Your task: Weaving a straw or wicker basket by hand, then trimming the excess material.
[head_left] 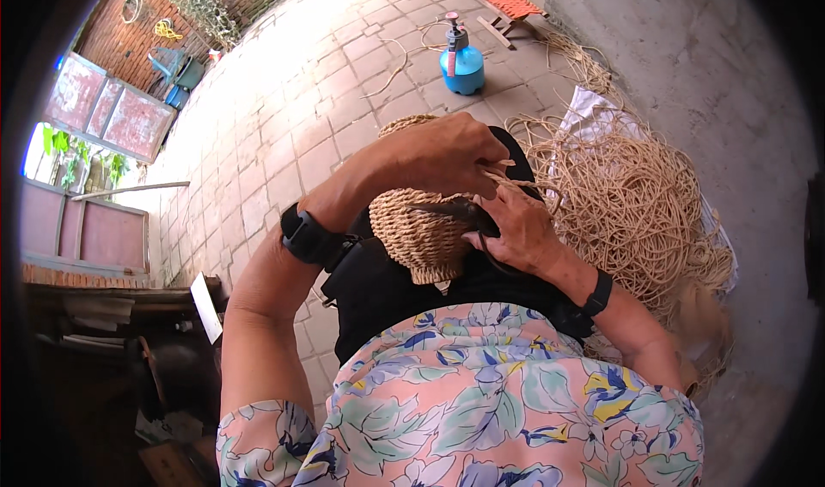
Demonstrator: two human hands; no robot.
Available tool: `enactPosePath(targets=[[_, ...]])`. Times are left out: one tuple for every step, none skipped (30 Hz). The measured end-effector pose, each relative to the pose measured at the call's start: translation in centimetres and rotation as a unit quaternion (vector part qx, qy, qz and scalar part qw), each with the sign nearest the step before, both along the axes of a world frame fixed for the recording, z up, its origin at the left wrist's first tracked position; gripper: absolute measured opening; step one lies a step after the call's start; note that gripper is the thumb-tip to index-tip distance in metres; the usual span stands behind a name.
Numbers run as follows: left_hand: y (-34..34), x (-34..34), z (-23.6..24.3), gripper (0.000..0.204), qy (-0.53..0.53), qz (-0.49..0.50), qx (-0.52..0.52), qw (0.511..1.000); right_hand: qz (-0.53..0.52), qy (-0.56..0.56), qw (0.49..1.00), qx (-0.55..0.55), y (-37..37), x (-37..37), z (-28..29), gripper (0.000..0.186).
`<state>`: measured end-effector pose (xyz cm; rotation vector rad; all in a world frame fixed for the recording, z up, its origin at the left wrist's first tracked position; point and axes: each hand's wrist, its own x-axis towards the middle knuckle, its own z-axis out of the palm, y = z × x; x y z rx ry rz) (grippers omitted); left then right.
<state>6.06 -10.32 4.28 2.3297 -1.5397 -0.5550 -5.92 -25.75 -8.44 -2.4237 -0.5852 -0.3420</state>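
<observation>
A rounded basket [417,234] woven of tan straw cord rests on my lap, partly hidden by my left forearm. My left hand [464,154] reaches across its top with fingers closed, pinching a short strand of cord [507,176]. Close beside it, my right hand [522,229] is closed at the basket's right side, its fingertips near the same strand. Dark scissors [447,210] lie against the weave, tucked in my right hand; their handles are mostly covered by it.
A large tangled heap of cord [636,212] lies on white sacking [593,113] to the right, beside a grey wall [696,49]. Ahead on the paving stand a blue pump sprayer [464,69] and an orange-topped folding stool [513,6]. Dark furniture [112,315] sits at left.
</observation>
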Motion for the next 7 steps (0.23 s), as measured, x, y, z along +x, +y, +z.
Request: enactPosePath(targets=[[0.01, 0.04, -0.01, 0.023, 0.007, 0.002, -0.007, 1.000, -0.006, 0.008, 1.000, 0.001, 0.04, 0.01, -0.05, 0.064], [0.02, 0.08, -0.02, 0.022, 0.013, 0.004, -0.014, 1.000, -0.006, 0.008, 1.000, 0.000, -0.02, 0.02, 0.00, 0.064], [0.02, 0.11, -0.03, 0.022, 0.013, 0.004, -0.014, 1.000, -0.005, 0.045, 0.999, -0.004, -0.12, 0.04, 0.09, 0.066], [0.02, 0.12, -0.01, 0.022, 0.016, 0.008, -0.019, 1.000, -0.004, 0.082, 0.997, -0.008, -0.19, 0.04, 0.14, 0.067], [0.02, 0.11, 0.01, 0.022, 0.019, 0.011, -0.023, 0.999, -0.004, 0.082, 0.997, -0.008, -0.22, 0.05, 0.09, 0.067], [0.01, 0.07, -0.02, 0.021, 0.017, 0.014, -0.019, 1.000, -0.004, 0.091, 0.995, -0.031, -0.23, 0.06, -0.02, 0.067], [-0.06, 0.05, -0.07, 0.021, 0.015, 0.016, -0.016, 1.000, -0.004, 0.100, 0.993, -0.055, -0.26, 0.11, -0.18, 0.068]])
